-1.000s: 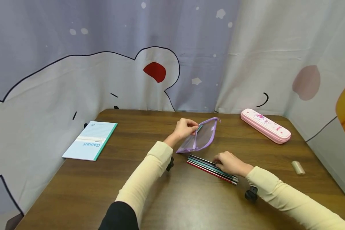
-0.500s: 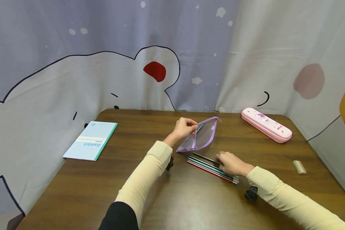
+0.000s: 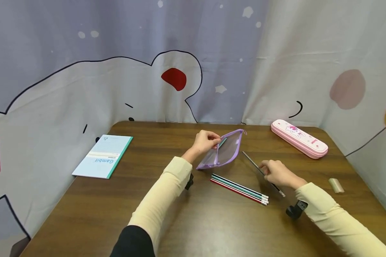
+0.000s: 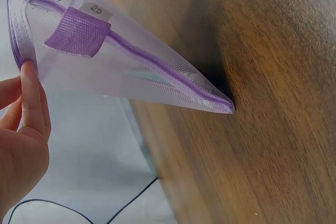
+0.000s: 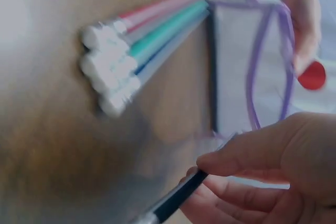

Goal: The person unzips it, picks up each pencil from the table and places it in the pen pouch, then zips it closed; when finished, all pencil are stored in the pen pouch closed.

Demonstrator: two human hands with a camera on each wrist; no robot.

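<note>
Presently, the left hand [image 3: 203,142] clamps its fingers on a purple-edged mesh pouch [image 3: 227,150]; at the pouch's four o'clock, the right hand [image 3: 279,174] pinches a slim dark pencil [image 3: 252,161].

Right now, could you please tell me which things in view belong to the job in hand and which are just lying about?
Seemingly in use:
purple mesh pouch, in left hand
dark pencil, in right hand
other pencils lying together

Seemingly just lying about:
notebook
pink case
pale block
</note>
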